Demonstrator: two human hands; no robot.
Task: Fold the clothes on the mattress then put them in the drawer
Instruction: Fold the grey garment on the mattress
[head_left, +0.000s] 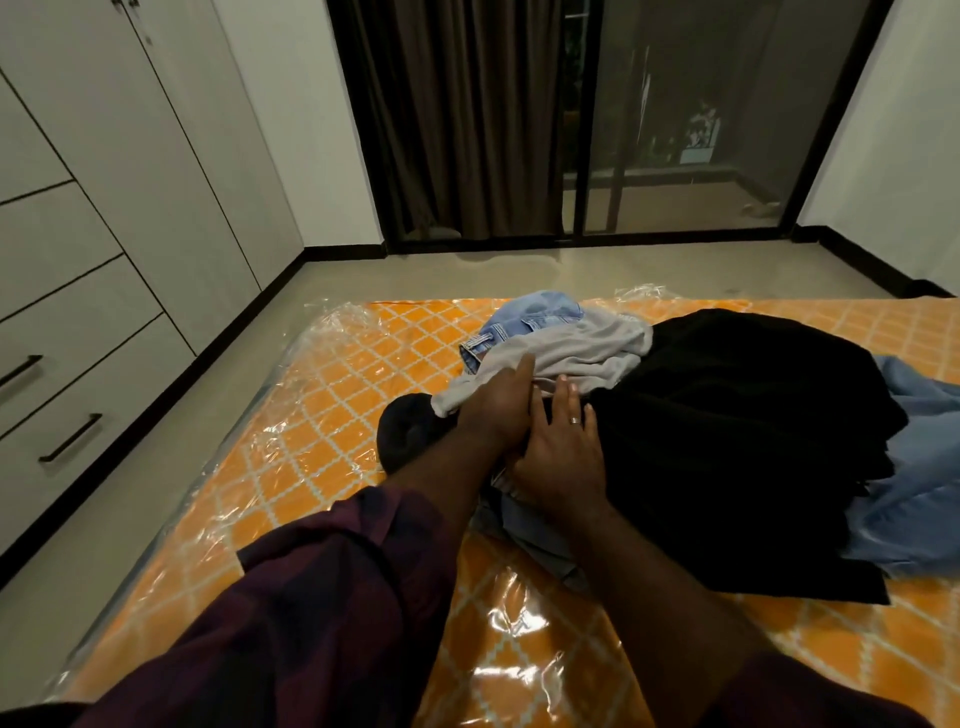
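**While Both Hands Lie on the Heap, the Clothes Sit Unfolded on the Mattress**

Where the orange lattice-patterned mattress (322, 415) lies on the floor in its clear plastic wrap, a loose pile of clothes covers its centre and the side toward 3 o'clock. A large black garment (727, 415) makes up most of the pile. At its 11 o'clock edge a crumpled grey garment (582, 353) lies partly on top of it. A piece of light blue denim (540, 312) touches the grey one at 12 o'clock. Pale blue cloth (914, 499) spills from under the black garment at 3 o'clock.

The left hand (498, 410), reaching out of a dark plaid sleeve (322, 597), lies with its fingers stretched straight and held together, their tips on the grey garment. The right hand (563, 457) is just beside it toward 4 o'clock and touching it. It lies palm down with straight, slightly spread fingers where the grey and black garments meet. A ring (574, 420) shows on one finger. Neither hand is closed around any cloth.

Well apart from the pile, toward 9 o'clock across a strip of floor, stands a white cabinet. Its drawers (67, 364) are all closed, and two of them carry black bar handles (70, 439). Toward 12 o'clock, a brown curtain (467, 119) hangs beside a dark-framed sliding glass door (675, 130).
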